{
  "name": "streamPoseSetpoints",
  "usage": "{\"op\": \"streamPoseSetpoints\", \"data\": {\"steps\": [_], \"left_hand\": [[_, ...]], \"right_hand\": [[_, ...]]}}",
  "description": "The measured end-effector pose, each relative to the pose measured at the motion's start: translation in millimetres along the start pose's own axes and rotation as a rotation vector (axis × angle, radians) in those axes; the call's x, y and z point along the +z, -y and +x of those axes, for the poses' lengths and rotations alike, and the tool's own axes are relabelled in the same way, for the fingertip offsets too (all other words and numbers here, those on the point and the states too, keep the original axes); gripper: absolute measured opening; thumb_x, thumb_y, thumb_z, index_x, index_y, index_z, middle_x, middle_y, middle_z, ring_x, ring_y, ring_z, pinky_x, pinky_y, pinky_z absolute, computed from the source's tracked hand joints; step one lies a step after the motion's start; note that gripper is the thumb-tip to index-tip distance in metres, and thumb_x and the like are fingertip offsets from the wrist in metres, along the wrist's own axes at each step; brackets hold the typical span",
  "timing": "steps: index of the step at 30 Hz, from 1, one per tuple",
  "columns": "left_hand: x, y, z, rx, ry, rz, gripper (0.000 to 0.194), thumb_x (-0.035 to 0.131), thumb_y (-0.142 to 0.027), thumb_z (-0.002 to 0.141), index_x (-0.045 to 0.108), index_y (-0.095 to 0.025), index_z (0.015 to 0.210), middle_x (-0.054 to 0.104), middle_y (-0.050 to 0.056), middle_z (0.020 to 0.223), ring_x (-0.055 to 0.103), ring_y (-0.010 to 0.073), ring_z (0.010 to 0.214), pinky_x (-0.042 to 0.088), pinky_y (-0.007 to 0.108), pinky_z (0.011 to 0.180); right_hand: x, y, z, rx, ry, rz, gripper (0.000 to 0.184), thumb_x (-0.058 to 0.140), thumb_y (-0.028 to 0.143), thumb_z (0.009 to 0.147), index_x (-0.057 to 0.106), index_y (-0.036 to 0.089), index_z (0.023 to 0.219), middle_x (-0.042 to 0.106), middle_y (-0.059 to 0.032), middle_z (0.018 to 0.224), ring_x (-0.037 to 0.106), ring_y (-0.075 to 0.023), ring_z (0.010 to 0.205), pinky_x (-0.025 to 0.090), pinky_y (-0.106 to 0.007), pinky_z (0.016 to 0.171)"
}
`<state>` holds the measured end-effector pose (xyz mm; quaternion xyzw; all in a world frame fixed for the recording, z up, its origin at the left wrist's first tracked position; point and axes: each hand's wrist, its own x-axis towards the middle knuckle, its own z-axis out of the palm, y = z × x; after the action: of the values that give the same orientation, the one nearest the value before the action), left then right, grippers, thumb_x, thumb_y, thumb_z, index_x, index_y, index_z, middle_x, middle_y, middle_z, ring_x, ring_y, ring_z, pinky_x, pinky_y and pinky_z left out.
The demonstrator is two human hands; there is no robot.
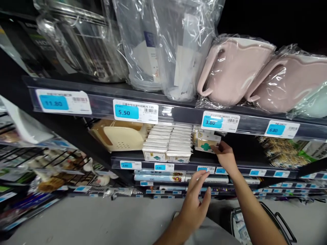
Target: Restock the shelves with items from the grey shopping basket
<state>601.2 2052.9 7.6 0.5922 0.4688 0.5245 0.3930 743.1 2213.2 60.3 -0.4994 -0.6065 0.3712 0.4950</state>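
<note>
Head view, right hand (226, 156) curled, perhaps pinching packet (205, 145), left hand (195, 200) spread

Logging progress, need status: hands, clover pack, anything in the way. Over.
Right hand at clover pack, grip unclear. Left hand open, apparently empty. Pack right of white stacks. Upper shelf edge above, possible snag.

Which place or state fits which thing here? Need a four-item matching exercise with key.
Column one:
1. right hand
2. pink cups
3. left hand
4. beige container

Column two:
A. open, holding nothing
B. just left of the stacked white packets in the picture
C. at the edge of a packet with a green mark
D. plastic-wrapped, on the upper shelf

Pairs: 1-C, 2-D, 3-A, 4-B
</note>
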Motion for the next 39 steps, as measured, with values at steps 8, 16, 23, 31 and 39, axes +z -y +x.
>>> {"op": "streamPoseSetpoints", "data": {"steps": [8,16,23,31,39], "left_hand": [[-13.6,3.8,-5.2,-0.066,-0.067,-0.020,0.042,0.046,-0.044,0.103,0.059,-0.029,0.139,0.050,0.013,0.148,0.051,0.0296,0.134,0.042,0.049,0.114],[-15.1,9.6,-5.3,-0.030,-0.096,-0.022,0.039,0.046,-0.042,0.103,0.058,-0.033,0.139,0.051,0.009,0.146,0.048,0.0268,0.136,0.041,0.048,0.114],[-11.3,10.0,-4.9,-0.040,-0.063,-0.031,0.038,0.047,-0.042,0.103,0.058,-0.033,0.138,0.051,0.009,0.146,0.048,0.0266,0.136,0.040,0.047,0.115],[-9.2,8.1,-7.1,-0.075,-0.070,-0.051,0.039,0.048,-0.044,0.102,0.061,-0.031,0.137,0.052,0.011,0.144,0.048,0.0284,0.137,0.042,0.046,0.113],[-6.7,9.5,-10.0,-0.086,-0.094,-0.030,0.039,0.049,-0.044,0.102,0.062,-0.030,0.136,0.052,0.011,0.144,0.051,0.0281,0.133,0.043,0.046,0.113]], "right_hand": [[19.0,-13.5,12.6,-0.193,-0.187,-0.339,0.038,0.072,0.056,0.076,0.058,0.021,0.078,0.061,-0.0029,0.072,0.051,-0.0169,0.060,0.044,-0.032,0.060],[25.2,-21.9,17.0,-0.224,-0.229,-0.338,0.051,0.074,0.041,0.074,0.058,0.018,0.116,0.061,-0.0066,0.099,0.054,-0.0152,0.064,0.051,-0.034,0.063],[23.3,-27.6,11.1,-0.225,-0.226,-0.329,0.055,0.075,0.037,0.074,0.058,0.016,0.121,0.058,-0.0068,0.104,0.053,-0.0142,0.064,0.052,-0.036,0.064],[24.2,-29.7,9.2,-0.241,-0.243,-0.281,0.057,0.077,0.039,0.074,0.057,0.018,0.123,0.058,-0.0064,0.104,0.049,-0.0130,0.060,0.052,-0.035,0.061],[24.4,-30.7,7.4,-0.227,-0.236,-0.270,0.060,0.078,0.041,0.074,0.056,0.019,0.125,0.059,-0.0058,0.104,0.049,-0.0127,0.060,0.052,-0.035,0.063]]}}
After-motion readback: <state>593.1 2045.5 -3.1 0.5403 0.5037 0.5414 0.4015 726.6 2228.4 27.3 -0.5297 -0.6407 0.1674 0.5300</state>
